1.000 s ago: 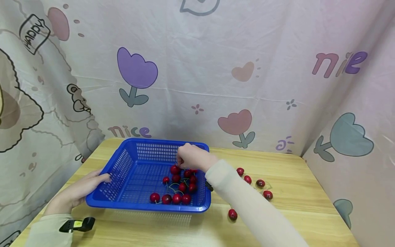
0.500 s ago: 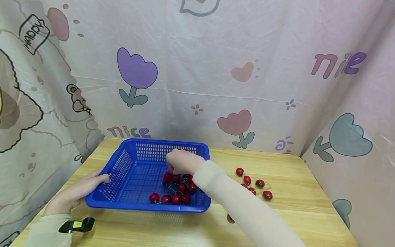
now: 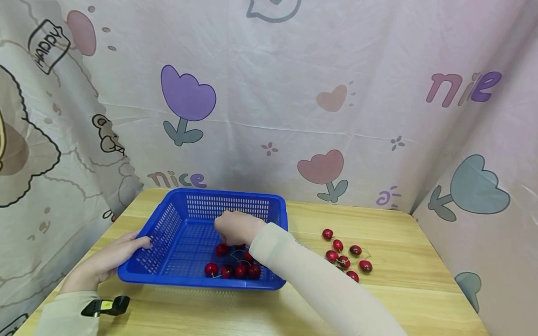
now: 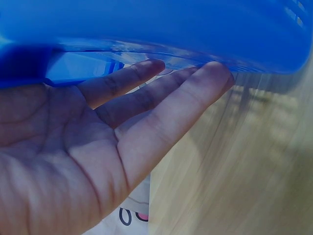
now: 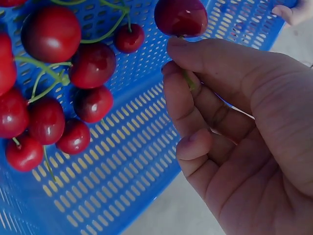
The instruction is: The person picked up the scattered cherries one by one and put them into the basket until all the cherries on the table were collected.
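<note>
A blue plastic basket (image 3: 176, 252) with slotted walls stands on the table, tilted, with a shadow under its front edge. My left hand (image 3: 113, 259) grips its left side, thumb over the rim; in the left wrist view the fingers (image 4: 161, 117) reach under the blue plastic. Inside the basket, my right hand (image 3: 239, 227) pinches a dark red cherry (image 5: 181, 17) by its green stem (image 5: 188, 80), between thumb and forefinger. Several other cherries (image 5: 51, 33) with stems lie at the basket's right and front; the right hand and sleeve cover some in the head view.
Right of the basket, a loose group of cherries (image 3: 355, 250) lies on the wooden table (image 3: 403, 284), partly behind the right sleeve (image 3: 319, 280). A patterned cloth (image 3: 260, 102) hangs behind the table and along both sides.
My right hand has moved left and a little nearer the front inside the basket, the pinched cherry with it. More of the table cherries now show past the sleeve. The left hand stays put.
</note>
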